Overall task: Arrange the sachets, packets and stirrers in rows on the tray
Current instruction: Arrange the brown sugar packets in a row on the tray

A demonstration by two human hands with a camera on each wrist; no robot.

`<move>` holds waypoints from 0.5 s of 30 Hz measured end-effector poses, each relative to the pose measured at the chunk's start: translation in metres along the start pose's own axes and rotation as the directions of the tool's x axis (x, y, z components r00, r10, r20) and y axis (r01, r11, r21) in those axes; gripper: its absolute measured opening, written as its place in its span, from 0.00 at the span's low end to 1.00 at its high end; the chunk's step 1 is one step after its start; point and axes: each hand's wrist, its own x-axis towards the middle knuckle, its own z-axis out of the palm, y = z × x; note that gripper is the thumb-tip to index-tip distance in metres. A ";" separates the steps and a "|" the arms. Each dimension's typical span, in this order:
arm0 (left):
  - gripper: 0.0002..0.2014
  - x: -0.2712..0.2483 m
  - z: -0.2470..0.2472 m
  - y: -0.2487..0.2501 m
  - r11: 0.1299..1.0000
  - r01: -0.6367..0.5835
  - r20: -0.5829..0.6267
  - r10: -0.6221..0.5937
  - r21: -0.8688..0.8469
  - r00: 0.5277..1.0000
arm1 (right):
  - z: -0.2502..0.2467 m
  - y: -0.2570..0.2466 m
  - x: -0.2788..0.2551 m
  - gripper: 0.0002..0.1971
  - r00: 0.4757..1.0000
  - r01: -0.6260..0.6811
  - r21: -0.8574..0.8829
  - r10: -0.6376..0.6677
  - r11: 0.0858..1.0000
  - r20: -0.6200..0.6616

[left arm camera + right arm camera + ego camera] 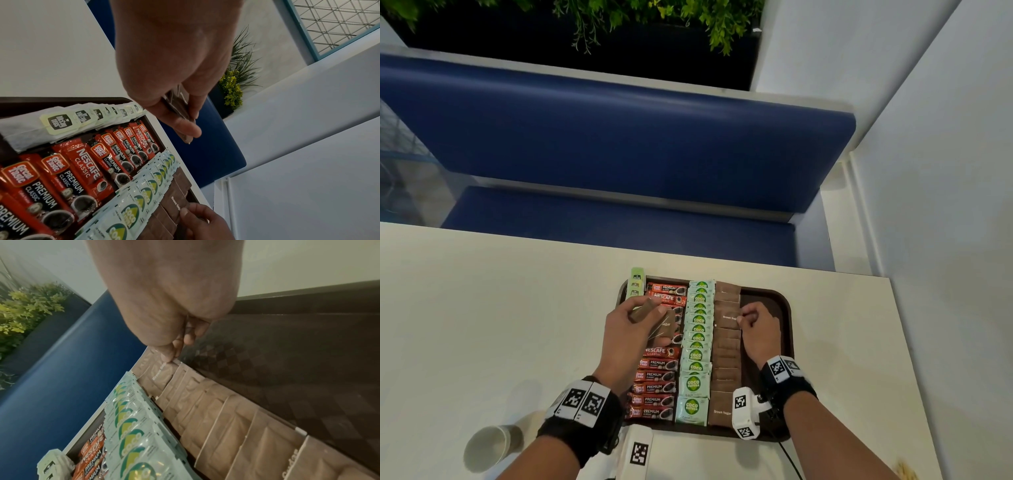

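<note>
A dark brown tray (767, 298) holds rows of tea bags (637, 282), red coffee sticks (657, 387), green coco sachets (697, 342) and brown sugar sachets (726, 356). My left hand (640, 322) hovers over the coffee row and grips a small stack of brown sugar sachets (666, 327), also seen in the left wrist view as brown sachets (179, 105). My right hand (744, 317) pinches the right edge of one brown sugar sachet (162, 374) lying in the far part of the brown row. The tray's right strip (287, 369) is bare.
A white paper cup (489, 448) lies on its side on the pale table (482, 308) near my left forearm. A blue bench (619, 137) runs behind the table, a white wall (945, 205) stands to the right, and plants (654, 17) hang beyond.
</note>
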 end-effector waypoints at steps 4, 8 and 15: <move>0.11 0.000 0.000 0.000 1.000 0.001 0.001 -0.001 -0.009 1.000 | 0.000 0.004 0.000 0.12 1.000 0.017 -0.004 -0.017 1.000 0.000; 0.11 -0.001 0.001 0.002 1.000 -0.004 0.008 0.004 -0.016 1.000 | -0.002 0.003 -0.001 0.11 1.000 0.024 -0.014 -0.024 1.000 0.001; 0.11 -0.001 0.001 0.002 1.000 0.008 0.010 -0.008 -0.006 1.000 | -0.004 0.004 -0.001 0.15 1.000 0.004 -0.009 -0.004 1.000 0.001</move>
